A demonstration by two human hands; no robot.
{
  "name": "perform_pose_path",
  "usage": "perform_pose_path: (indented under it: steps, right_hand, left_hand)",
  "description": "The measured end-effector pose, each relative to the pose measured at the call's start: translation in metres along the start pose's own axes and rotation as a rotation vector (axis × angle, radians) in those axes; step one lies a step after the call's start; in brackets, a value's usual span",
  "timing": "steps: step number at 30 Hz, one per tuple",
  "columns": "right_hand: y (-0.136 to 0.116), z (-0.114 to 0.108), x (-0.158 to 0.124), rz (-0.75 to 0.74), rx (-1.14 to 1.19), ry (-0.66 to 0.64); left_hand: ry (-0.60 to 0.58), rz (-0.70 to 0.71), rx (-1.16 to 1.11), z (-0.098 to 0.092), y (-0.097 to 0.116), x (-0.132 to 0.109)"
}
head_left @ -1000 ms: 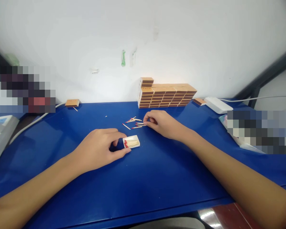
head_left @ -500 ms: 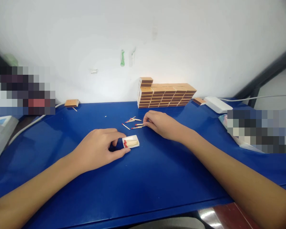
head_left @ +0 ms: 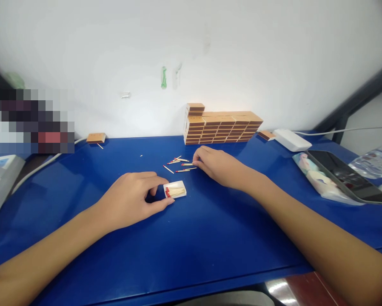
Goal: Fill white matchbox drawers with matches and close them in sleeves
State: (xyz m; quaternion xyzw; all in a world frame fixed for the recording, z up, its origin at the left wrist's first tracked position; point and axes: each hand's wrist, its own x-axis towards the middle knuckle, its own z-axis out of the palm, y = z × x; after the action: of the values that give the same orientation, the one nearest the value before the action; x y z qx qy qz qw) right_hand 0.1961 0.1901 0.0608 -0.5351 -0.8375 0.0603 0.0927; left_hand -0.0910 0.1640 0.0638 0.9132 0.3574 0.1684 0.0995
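Note:
My left hand [head_left: 138, 193] holds a small white matchbox tray [head_left: 179, 184] by its left end, thumb at the near side and fingers at the far side. Inside the tray lie several matches [head_left: 176, 191], their red heads towards my left hand. Just beyond and to the right, my right hand [head_left: 218, 165] pinches the plain end of a match [head_left: 187, 164] between thumb and fingertips, its red head pointing left. Other loose matches [head_left: 168, 169] with red heads lie scattered on the blue table [head_left: 165, 250] beside the pinching fingers.
A stack of matchboxes [head_left: 224, 127] stands against the wall. Single matchboxes lie at the far left [head_left: 95, 137] and right of the stack [head_left: 266, 135]. Further right are a white box [head_left: 292, 140], a phone [head_left: 353, 174] on a packet, and a plastic bottle [head_left: 376, 159].
My right hand has shifted slightly away and to the right, moving the pinched match a little apart from the one beside it. My left hand and the tray stay in place.

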Motion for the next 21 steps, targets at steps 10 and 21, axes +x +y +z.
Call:
perform_pose_path:
  steps: [10,21]
  right_hand:
    - [-0.039,-0.004,-0.018,-0.143,0.038,-0.032]
    - [-0.036,-0.005,-0.017,-0.19,0.176,0.046]
  left_hand:
    - [0.014,-0.004,0.005,0.0,0.0,0.001]
    - [-0.004,-0.023,-0.001,0.0,0.0,0.0]
